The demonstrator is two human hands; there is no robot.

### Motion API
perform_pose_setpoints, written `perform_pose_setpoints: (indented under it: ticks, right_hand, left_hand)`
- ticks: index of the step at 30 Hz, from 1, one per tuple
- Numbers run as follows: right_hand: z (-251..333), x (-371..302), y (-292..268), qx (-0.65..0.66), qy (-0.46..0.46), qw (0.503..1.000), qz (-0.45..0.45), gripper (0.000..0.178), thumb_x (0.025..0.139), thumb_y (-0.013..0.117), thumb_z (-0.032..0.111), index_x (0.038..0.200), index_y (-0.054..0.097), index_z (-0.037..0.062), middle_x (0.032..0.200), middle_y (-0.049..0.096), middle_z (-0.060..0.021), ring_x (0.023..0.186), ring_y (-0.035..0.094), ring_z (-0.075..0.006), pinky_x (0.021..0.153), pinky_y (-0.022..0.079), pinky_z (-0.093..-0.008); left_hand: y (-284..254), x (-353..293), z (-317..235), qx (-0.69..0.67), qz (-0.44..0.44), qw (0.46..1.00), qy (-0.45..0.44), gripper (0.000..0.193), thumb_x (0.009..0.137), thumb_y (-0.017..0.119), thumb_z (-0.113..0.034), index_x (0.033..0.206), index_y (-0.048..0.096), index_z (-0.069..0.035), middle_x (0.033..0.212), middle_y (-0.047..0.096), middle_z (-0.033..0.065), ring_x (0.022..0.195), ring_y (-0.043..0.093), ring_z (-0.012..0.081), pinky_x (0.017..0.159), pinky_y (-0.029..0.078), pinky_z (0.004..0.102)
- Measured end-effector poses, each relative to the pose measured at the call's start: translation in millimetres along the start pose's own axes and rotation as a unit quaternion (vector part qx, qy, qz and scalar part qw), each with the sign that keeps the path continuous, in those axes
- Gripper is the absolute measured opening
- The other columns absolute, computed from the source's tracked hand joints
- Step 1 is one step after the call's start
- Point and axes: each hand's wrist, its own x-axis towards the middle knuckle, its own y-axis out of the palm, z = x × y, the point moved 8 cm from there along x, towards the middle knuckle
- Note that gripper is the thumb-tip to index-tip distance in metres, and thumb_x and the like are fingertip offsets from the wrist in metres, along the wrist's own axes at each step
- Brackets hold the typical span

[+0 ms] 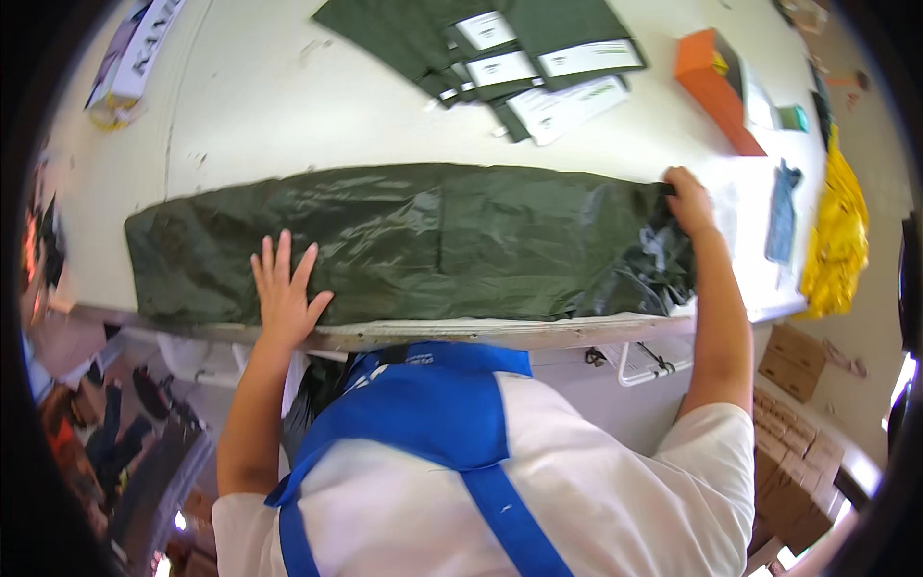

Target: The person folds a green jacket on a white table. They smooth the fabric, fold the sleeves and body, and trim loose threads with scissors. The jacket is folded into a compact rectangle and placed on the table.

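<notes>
A long, dark green garment [385,245] of shiny, coated-looking fabric lies flat along the near edge of the white table. Its exact kind is not clear. My left hand [286,288] rests on its left part with the fingers spread. At the far right corner, my right hand [688,202] has its fingers closed on the bunched edge of the fabric. The right end is crumpled, with shiny black material showing beside my forearm.
Several folded green garments [572,29] with white labels lie at the back. An orange box [723,91] stands at the far right, near a blue cloth strip [784,212] and a yellow plastic bag [835,240]. A printed white box [135,58] is far left. Cardboard cartons [796,452] are stacked lower right.
</notes>
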Motion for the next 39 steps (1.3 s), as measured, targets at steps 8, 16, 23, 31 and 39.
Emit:
perform_pose_setpoints:
  ticks: [8,16,23,31,39]
  right_hand:
    - [16.0,3.6,3.6,-0.085,-0.002,0.996,-0.033,0.043,0.065,0.058,-0.008,0.104,0.055,0.0095,0.109,0.056,-0.0116,0.11,0.049,-0.0334,0.092,0.041,-0.0407]
    - [263.6,-1.3,21.2,0.066,-0.242,0.968,-0.008,0.044,0.076,0.07,0.017,0.118,0.059,0.0128,0.128,0.051,-0.0097,0.121,0.046,-0.0304,0.104,0.034,-0.0455]
    - [289.8,24.4,39.1,0.106,-0.3,0.945,-0.075,0.04,0.083,0.065,0.024,0.121,0.058,0.0135,0.119,0.054,-0.0122,0.113,0.05,-0.0325,0.102,0.036,-0.0475]
    - [281.5,37.5,35.7,0.138,-0.241,0.96,0.02,0.038,0.084,0.064,0.036,0.113,0.061,0.0112,0.093,0.062,-0.0132,0.091,0.059,-0.0312,0.082,0.046,-0.0412]
    - [268.2,44.0,37.8,0.079,-0.173,0.98,0.064,0.045,0.075,0.069,0.047,0.097,0.063,0.0072,0.081,0.063,-0.0152,0.081,0.062,-0.0333,0.074,0.05,-0.0413]
  left_hand:
    - [9.4,-3.7,-2.3,0.003,0.015,1.0,-0.018,0.066,0.083,0.058,-0.052,0.139,0.042,-0.021,0.153,0.018,0.0178,0.138,0.017,0.0456,0.107,0.013,0.0629]
    - [-39.8,38.9,-65.3,-0.095,-0.051,0.994,-0.026,0.063,0.07,0.074,-0.04,0.123,0.055,-0.012,0.135,0.04,0.0156,0.124,0.036,0.0372,0.105,0.025,0.0525]
    - [2.2,139.9,-183.1,-0.095,0.017,0.994,0.05,0.041,0.076,0.07,-0.02,0.108,0.047,-0.009,0.086,0.055,0.0085,0.073,0.056,0.0273,0.065,0.045,0.0401]
    - [-9.4,122.8,-105.5,-0.474,0.088,0.863,-0.149,0.028,0.08,0.062,-0.013,0.106,0.052,-0.009,0.082,0.056,0.0097,0.071,0.058,0.0273,0.066,0.051,0.0385]
    - [8.9,218.1,-167.0,-0.054,0.087,0.994,0.04,0.032,0.071,0.07,-0.021,0.096,0.06,-0.003,0.091,0.061,0.0127,0.087,0.062,0.0307,0.068,0.053,0.038]
